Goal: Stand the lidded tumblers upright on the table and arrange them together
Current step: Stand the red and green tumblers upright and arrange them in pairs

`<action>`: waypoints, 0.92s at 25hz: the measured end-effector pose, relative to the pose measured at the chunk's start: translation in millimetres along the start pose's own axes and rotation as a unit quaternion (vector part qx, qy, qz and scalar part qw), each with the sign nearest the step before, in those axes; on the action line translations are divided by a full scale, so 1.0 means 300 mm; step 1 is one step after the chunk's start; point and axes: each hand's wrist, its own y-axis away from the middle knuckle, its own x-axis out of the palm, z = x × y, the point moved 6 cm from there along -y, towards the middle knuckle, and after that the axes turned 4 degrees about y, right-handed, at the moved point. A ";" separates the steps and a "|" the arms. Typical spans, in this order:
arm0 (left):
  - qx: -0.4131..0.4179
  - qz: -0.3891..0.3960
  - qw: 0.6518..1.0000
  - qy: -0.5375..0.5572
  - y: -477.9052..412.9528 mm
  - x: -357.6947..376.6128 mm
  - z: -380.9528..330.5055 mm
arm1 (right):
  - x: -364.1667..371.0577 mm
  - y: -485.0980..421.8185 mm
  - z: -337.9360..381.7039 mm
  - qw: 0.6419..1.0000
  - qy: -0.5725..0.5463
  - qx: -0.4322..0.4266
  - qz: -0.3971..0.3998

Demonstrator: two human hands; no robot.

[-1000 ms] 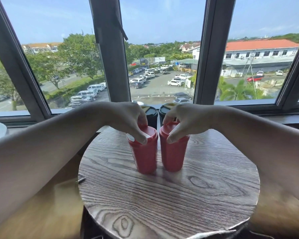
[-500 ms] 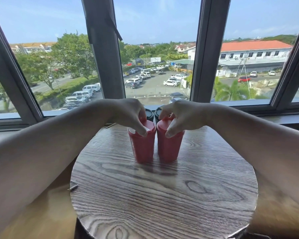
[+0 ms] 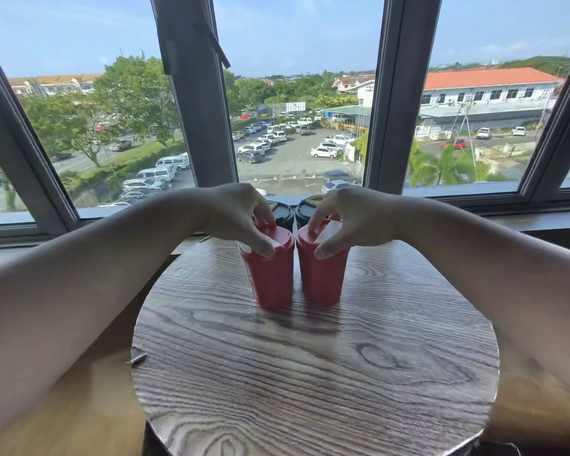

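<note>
Two red lidded tumblers stand upright side by side on the round wooden table [image 3: 310,373], nearly touching. My left hand [image 3: 241,215] grips the lid of the left red tumbler [image 3: 272,281] from above. My right hand [image 3: 346,218] holds the lid of the right red tumbler [image 3: 321,281] the same way. Directly behind them stand two dark tumblers with black lids, the left one [image 3: 282,212] and the right one [image 3: 306,209], mostly hidden by my hands.
A window sill [image 3: 474,192] and dark window frames [image 3: 195,93] run just behind the table's far edge. A small light scrap [image 3: 138,358] lies at the table's left rim. Tan floor shows on both sides of the table.
Both hands stay on the red tumblers' lids. The pair sits slightly farther back on the table, and the view has shifted a little.
</note>
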 end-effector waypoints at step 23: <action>0.002 0.024 0.998 0.053 -0.015 0.014 0.002 | -0.007 0.007 -0.025 0.999 -0.039 0.012 0.012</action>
